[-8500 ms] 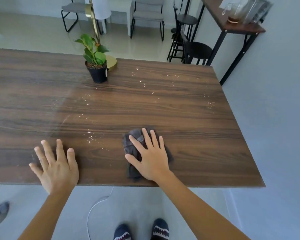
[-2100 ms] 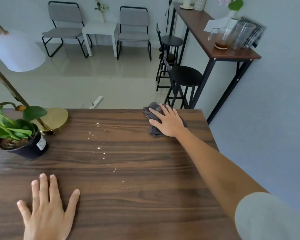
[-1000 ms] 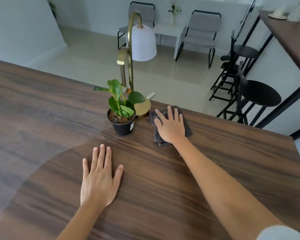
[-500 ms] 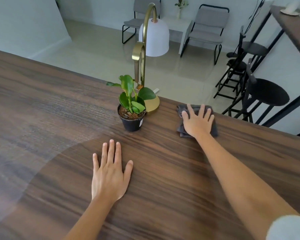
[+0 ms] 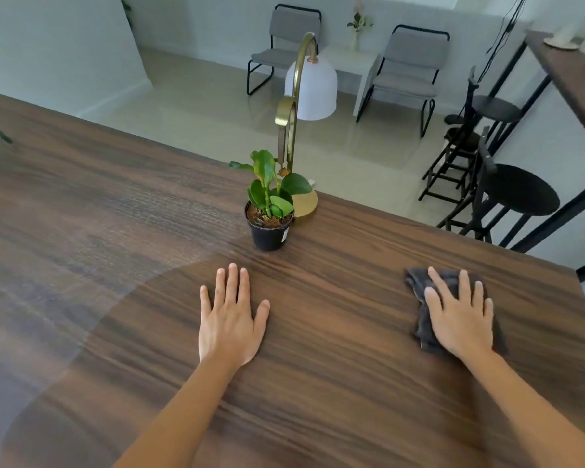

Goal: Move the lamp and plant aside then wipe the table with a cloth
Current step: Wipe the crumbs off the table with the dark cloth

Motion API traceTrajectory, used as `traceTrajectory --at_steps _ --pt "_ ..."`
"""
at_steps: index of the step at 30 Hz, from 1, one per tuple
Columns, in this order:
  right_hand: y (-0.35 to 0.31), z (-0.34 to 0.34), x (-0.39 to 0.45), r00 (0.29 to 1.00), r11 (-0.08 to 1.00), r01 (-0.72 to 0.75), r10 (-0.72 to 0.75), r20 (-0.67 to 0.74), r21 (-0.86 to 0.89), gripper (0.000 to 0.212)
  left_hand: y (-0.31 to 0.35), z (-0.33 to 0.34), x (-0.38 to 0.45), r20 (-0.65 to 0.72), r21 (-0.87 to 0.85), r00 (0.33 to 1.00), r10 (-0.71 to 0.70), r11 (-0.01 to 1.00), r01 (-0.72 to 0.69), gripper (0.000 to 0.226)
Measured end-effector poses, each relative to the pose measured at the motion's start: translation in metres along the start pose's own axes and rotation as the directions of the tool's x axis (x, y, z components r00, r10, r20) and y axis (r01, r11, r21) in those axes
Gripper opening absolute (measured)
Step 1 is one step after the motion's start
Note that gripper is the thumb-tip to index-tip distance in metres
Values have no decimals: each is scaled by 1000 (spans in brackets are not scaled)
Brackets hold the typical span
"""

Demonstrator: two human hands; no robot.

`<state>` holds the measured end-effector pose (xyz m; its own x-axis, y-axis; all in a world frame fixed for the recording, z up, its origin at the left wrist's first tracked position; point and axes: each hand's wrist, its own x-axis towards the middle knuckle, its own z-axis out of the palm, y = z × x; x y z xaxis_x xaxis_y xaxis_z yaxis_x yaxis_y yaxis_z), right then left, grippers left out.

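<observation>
- Left hand (image 5: 228, 319) flat on the table (image 5: 81, 251), fingers spread, palm down, grasping nothing.
- Right hand (image 5: 460, 315) pressed flat, fingers splayed, on the dark grey cloth (image 5: 419, 292) near the table's right edge; cloth pinned under the palm, not clenched.
- Plant (image 5: 269, 211) in a black pot upright near the far edge, beyond the left hand.
- Lamp (image 5: 304, 106) just behind the plant, brass base at the table's far edge, white shade overhanging the floor.
</observation>
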<state>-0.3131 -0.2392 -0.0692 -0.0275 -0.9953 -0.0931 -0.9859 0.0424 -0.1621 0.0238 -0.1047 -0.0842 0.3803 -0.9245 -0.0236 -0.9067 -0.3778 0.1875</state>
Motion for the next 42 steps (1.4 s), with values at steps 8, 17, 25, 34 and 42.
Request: traceTrajectory --at_steps 8,17,25,34,42 --pt "-135 41 -60 898 898 437 -439 29 51 50 -5 2 0 13 5 1000 16 1000 -16 70" --pt "49 1 -124 942 946 322 -323 94 27 56 -1 -1 0 23 -4 1000 6 1000 -6 71" --pt "-67 19 -63 991 993 87 -95 91 85 55 -4 1 1 26 -1 1000 13 1000 -13 70" --pt "97 2 -275 954 960 276 -280 107 46 49 -10 -18 -17 -133 -330 984 115 931 -153 53" --pt "58 0 -148 863 858 -504 503 38 98 59 36 -10 -135 -10 -388 925 381 851 -354 46"
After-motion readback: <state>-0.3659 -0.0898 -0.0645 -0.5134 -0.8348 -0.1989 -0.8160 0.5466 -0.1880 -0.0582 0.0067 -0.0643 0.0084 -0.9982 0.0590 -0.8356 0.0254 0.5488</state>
